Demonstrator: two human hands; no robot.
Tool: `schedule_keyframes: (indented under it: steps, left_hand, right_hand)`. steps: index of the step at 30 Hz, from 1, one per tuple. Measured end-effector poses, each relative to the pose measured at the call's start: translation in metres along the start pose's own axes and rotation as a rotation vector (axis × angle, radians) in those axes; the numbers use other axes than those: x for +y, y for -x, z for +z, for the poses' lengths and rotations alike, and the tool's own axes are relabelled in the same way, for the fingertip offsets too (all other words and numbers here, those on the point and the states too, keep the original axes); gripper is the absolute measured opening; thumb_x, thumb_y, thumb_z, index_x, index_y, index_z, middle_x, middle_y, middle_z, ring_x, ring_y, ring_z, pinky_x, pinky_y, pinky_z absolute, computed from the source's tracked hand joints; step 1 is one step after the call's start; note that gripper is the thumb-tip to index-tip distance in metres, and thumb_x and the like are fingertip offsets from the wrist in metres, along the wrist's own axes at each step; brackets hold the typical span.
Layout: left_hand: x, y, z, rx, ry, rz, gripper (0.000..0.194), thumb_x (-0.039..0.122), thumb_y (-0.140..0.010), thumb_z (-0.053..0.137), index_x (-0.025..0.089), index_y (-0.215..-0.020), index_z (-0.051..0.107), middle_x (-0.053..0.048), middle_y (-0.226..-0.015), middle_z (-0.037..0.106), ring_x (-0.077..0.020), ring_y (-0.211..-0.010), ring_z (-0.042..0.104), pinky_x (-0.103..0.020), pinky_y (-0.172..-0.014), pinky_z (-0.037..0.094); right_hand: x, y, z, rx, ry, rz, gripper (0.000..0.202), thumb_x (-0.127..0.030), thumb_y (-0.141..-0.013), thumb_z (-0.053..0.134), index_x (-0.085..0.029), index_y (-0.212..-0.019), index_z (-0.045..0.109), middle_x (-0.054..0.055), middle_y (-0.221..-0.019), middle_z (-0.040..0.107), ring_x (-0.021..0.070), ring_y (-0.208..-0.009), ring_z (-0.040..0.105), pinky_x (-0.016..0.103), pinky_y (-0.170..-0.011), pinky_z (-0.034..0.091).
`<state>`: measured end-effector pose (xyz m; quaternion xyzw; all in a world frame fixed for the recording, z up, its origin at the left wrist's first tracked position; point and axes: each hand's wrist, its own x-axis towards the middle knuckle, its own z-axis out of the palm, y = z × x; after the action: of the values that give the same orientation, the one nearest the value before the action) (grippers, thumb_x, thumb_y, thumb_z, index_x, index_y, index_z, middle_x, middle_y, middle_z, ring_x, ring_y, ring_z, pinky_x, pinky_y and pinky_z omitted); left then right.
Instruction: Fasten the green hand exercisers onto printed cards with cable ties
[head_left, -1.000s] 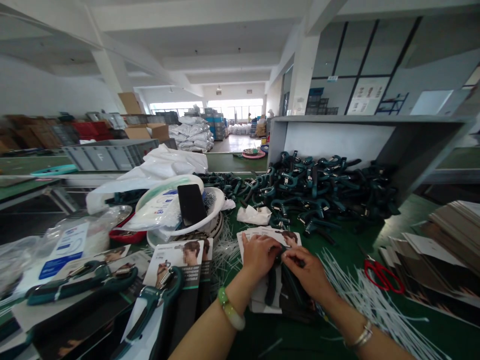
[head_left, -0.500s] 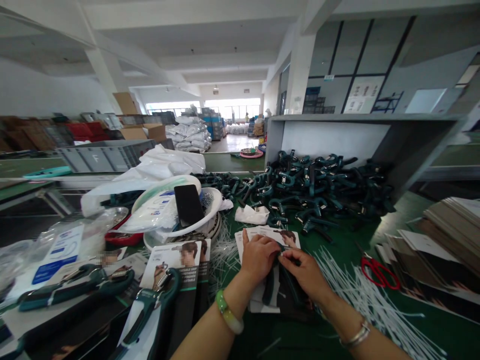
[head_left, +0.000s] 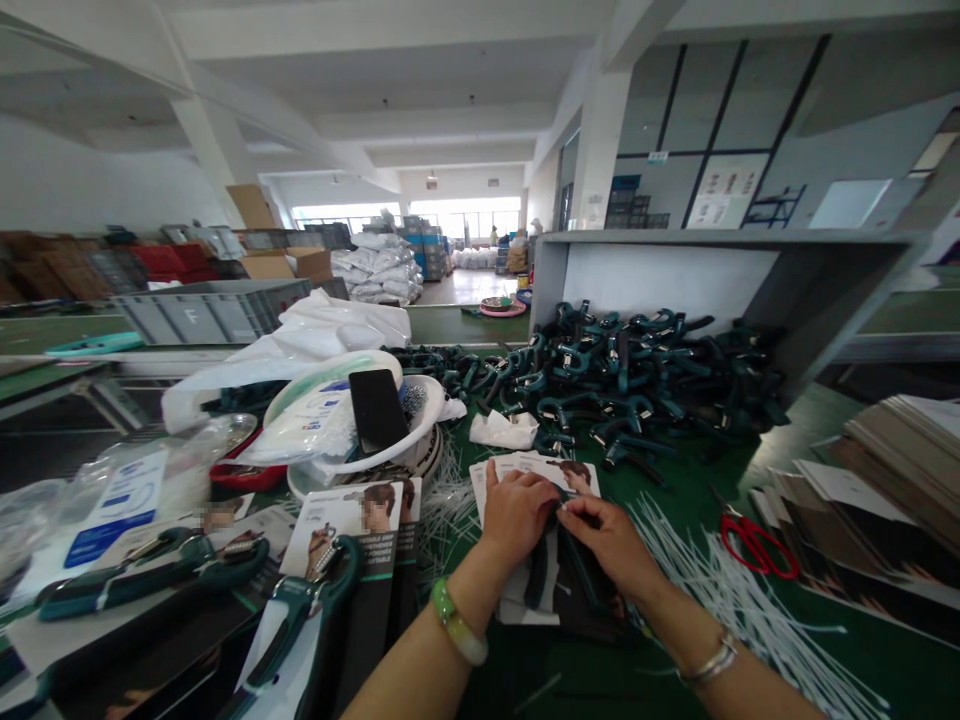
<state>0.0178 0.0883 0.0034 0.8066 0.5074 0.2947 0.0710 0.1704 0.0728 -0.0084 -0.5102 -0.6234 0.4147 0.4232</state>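
Observation:
My left hand [head_left: 517,512] is closed over the top of a dark green hand grip [head_left: 537,575], which lies on a printed card [head_left: 521,606] in front of me. My right hand [head_left: 609,538] pinches close beside it, thumb and finger together near the grip's top; what they pinch is too small to make out. The fingertips of both hands nearly meet. Loose white zip ties [head_left: 757,620] spread to the right of my right hand. To the left, another grip [head_left: 324,610] rests on a card [head_left: 341,520].
A pile of grips [head_left: 637,370] spills from a grey bin [head_left: 551,285] behind my hands. Red scissors [head_left: 757,545] and stacked cards [head_left: 900,500] are at the right. At the left are a phone [head_left: 377,410] on a white basket [head_left: 429,410] and a plastic bag [head_left: 135,500].

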Motion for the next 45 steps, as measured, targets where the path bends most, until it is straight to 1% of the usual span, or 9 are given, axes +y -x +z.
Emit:
schedule_keyframes:
  steps: [13,19,24,28,31,36,40,43,45]
  left_hand:
    - [-0.001,0.001,0.002,0.01,0.033,0.014,0.019,0.026,-0.085,0.048,0.032,-0.086,0.066,0.005,-0.094,0.069,-0.0166,-0.092,0.058,-0.052,-0.105,0.011]
    - [-0.009,-0.001,0.003,-0.077,0.156,-0.03,0.02,0.02,-0.082,0.05,0.029,-0.089,0.066,0.003,-0.09,0.07,-0.0173,-0.09,0.061,-0.051,-0.106,0.014]
    - [-0.017,-0.003,-0.007,-0.16,0.445,-0.008,0.029,0.025,-0.079,0.055,0.026,-0.108,0.06,0.0,-0.1,0.07,-0.0155,-0.09,0.063,-0.037,-0.098,0.036]
    - [-0.016,-0.004,-0.001,-0.059,0.381,0.005,0.013,0.027,-0.082,0.054,0.024,-0.085,0.067,0.002,-0.088,0.071,-0.0142,-0.084,0.062,-0.032,-0.091,0.04]
    - [-0.012,-0.001,0.007,0.079,0.331,-0.009,0.013,0.023,-0.082,0.054,0.022,-0.082,0.067,-0.002,-0.097,0.068,-0.0159,-0.094,0.058,-0.033,-0.091,0.039]
    - [-0.005,0.002,0.007,0.326,0.156,0.053,0.014,0.022,-0.082,0.053,0.023,-0.08,0.067,-0.003,-0.092,0.062,-0.0164,-0.092,0.055,-0.039,-0.098,0.033]
    - [-0.002,-0.002,0.003,0.356,0.095,0.095,0.02,0.02,-0.083,0.048,0.023,-0.077,0.067,-0.003,-0.088,0.062,-0.0162,-0.089,0.056,-0.042,-0.101,0.031]
    - [-0.001,0.001,-0.001,0.306,0.113,0.165,0.021,0.02,-0.084,0.047,0.024,-0.078,0.066,-0.003,-0.089,0.063,-0.0156,-0.09,0.056,-0.04,-0.102,0.031]
    - [-0.002,0.009,-0.002,0.26,0.147,0.109,0.015,0.025,-0.083,0.051,0.024,-0.085,0.066,-0.004,-0.094,0.063,-0.0169,-0.094,0.055,-0.039,-0.099,0.034]
  right_hand:
    - [0.001,-0.002,-0.001,-0.032,-0.117,0.05,0.024,-0.042,-0.069,0.063,-0.018,-0.068,0.064,0.001,-0.064,0.06,0.0156,-0.061,0.054,0.026,-0.059,0.042]
    - [-0.001,-0.018,-0.002,-0.051,-0.052,0.109,0.02,-0.036,-0.062,0.065,-0.017,-0.057,0.06,-0.003,-0.051,0.054,0.0117,-0.049,0.047,0.024,-0.05,0.037]
    - [0.005,-0.029,0.001,0.017,0.015,0.079,0.021,-0.035,-0.061,0.063,-0.017,-0.053,0.055,-0.005,-0.046,0.049,0.01,-0.047,0.044,0.022,-0.048,0.034]
    - [0.012,-0.024,0.008,0.077,0.056,-0.004,0.019,-0.035,-0.063,0.062,-0.017,-0.065,0.059,-0.004,-0.055,0.055,0.0121,-0.053,0.049,0.024,-0.052,0.039]
    - [0.016,-0.017,0.012,0.144,0.099,-0.094,0.022,-0.034,-0.068,0.059,-0.018,-0.083,0.064,0.0,-0.067,0.06,0.015,-0.061,0.054,0.027,-0.059,0.043]
    - [0.014,-0.022,0.012,0.15,0.387,-0.319,0.023,-0.032,-0.082,0.047,-0.022,-0.091,0.066,0.008,-0.103,0.062,0.0214,-0.098,0.056,0.033,-0.082,0.044]
    - [0.005,-0.043,0.013,0.025,0.71,-0.305,0.016,-0.025,-0.078,0.053,-0.021,-0.083,0.067,0.009,-0.106,0.061,0.0229,-0.096,0.058,0.033,-0.078,0.044]
    - [0.004,-0.052,0.015,0.006,0.71,-0.304,0.013,-0.024,-0.076,0.055,-0.02,-0.073,0.067,0.007,-0.086,0.063,0.0196,-0.077,0.06,0.031,-0.069,0.045]
    - [0.007,-0.051,0.014,0.0,0.686,-0.343,0.015,-0.025,-0.079,0.054,-0.02,-0.078,0.068,0.006,-0.084,0.064,0.0192,-0.082,0.06,0.031,-0.075,0.045]
